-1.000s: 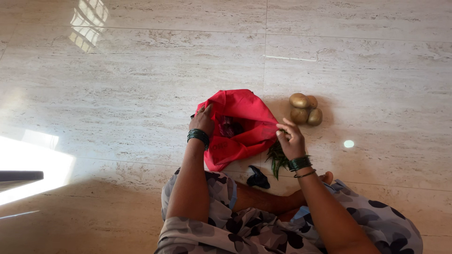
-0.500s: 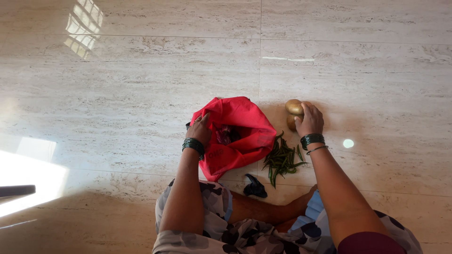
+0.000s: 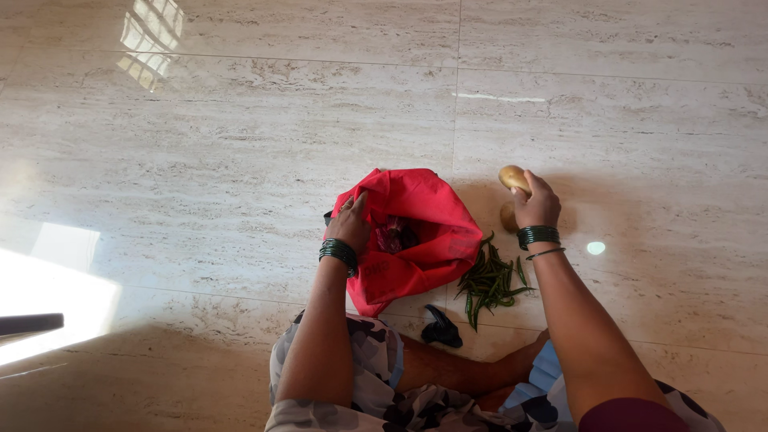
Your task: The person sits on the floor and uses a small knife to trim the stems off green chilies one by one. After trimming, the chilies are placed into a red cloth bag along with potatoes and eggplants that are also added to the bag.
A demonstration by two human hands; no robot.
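A red cloth bag [image 3: 416, 236] lies open on the marble floor in front of me. My left hand [image 3: 352, 224] grips its left rim and holds the mouth apart; dark purple produce [image 3: 394, 234] shows inside. My right hand [image 3: 534, 204] rests on a small heap of potatoes [image 3: 512, 178] to the right of the bag, fingers curled over them, so most of the potatoes are hidden. A loose pile of green chillies [image 3: 490, 278] lies on the floor between the bag and my right forearm.
A small dark crumpled piece of cloth or plastic [image 3: 440, 328] lies by my knee. My crossed legs in patterned fabric [image 3: 360, 376] fill the bottom edge. Bright sunlight falls on the floor at the left [image 3: 48, 288], next to a dark edge.
My right hand let go of the chillies beside the bag and moved right and away onto the potatoes. The chillies now lie loose on the floor. My left hand stayed on the bag.
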